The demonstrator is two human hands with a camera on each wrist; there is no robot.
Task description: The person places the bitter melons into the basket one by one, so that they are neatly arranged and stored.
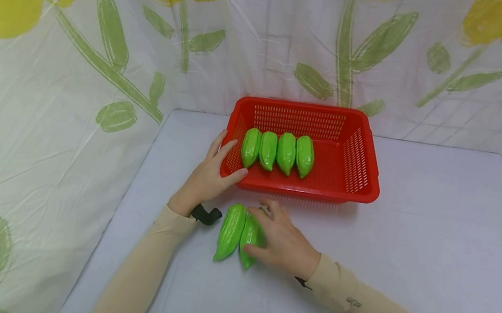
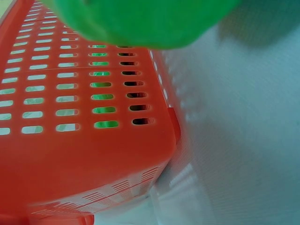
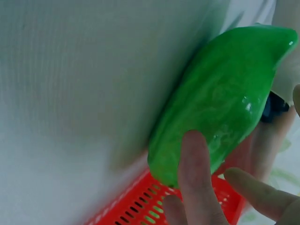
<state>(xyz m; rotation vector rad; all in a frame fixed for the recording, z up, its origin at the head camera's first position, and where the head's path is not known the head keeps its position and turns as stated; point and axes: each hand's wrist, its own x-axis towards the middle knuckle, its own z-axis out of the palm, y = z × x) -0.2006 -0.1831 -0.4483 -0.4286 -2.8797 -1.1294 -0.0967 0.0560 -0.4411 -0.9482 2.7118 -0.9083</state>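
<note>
A red plastic basket with slotted walls holds a row of several glossy green ridged gourds along its left side. My left hand rests on the basket's front left corner, fingers extended over the left rim and thumb along the front rim. Two more gourds lie side by side in front of the basket: a left gourd and a right gourd. Over the right one, my right hand has its fingers spread; in the right wrist view a fingertip overlaps the gourd's green skin.
The basket stands at the back of a white-covered table. Behind and to the left hangs a white curtain with yellow flowers and green leaves. A black wrist strap on the left arm sits close to the left gourd.
</note>
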